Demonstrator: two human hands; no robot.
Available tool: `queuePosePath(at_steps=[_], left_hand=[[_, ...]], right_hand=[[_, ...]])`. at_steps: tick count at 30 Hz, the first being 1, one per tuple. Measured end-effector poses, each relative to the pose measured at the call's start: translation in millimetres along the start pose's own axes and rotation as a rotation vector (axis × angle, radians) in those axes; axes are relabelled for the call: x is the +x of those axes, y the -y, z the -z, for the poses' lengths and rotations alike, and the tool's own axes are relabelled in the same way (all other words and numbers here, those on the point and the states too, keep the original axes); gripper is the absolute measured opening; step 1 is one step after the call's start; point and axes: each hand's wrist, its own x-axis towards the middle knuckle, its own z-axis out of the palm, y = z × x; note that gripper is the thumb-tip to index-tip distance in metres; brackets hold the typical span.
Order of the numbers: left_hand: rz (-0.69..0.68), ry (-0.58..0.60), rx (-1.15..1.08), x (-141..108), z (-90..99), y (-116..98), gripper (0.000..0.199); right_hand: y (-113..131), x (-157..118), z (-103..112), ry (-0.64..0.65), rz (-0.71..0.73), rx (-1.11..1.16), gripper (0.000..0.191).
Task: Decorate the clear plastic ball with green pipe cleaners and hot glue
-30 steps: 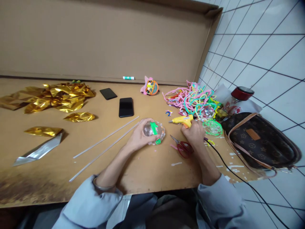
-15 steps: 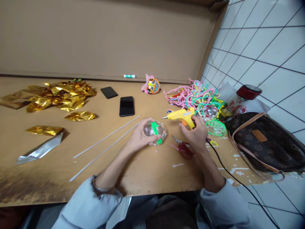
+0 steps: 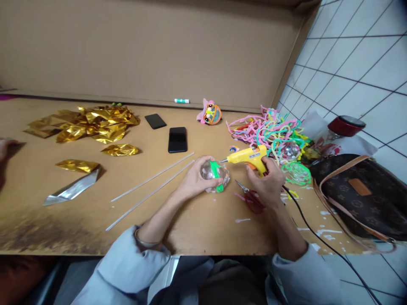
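Note:
My left hand [image 3: 197, 178] is wrapped round a clear plastic ball [image 3: 208, 171], holding it just above the table. A bright green strip [image 3: 216, 170] runs across the ball. In my right hand [image 3: 269, 180] is a yellow hot glue gun [image 3: 246, 156], gripped by its handle. The nozzle points left and lies at the upper right edge of the ball; whether it touches I cannot tell. A black cord [image 3: 311, 228] trails from the gun. Red-handled scissors [image 3: 252, 201] lie on the table, partly hidden behind my right hand and wrist.
Pipe cleaners [image 3: 263, 131] are heaped at the back right, beside a red-lidded jar [image 3: 345, 127] and a brown handbag [image 3: 352, 190]. Two phones [image 3: 177, 140], a decorated ball [image 3: 211, 113], clear sticks [image 3: 149, 195] and gold foil [image 3: 95, 123] lie about. Another person's hand [image 3: 4, 150] shows at far left.
My right hand has brought the glue gun left, its nozzle now at the ball. The view has swung slightly left, and another person's hand has come in at the left edge.

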Motion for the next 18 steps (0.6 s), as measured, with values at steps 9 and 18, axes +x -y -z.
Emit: queuePosePath(at_steps=[9, 18], left_hand=[[0.004, -0.002, -0.016, 0.7, 0.8, -0.9, 0.056], [0.075, 0.035, -0.111, 1.3, 1.2, -3.0, 0.058]], right_hand=[[0.1, -1.4, -0.8, -0.022, 0.037, 0.003, 0.026], [4.8, -0.1, 3.0, 0.022, 0.089, 0.017, 0.020]])
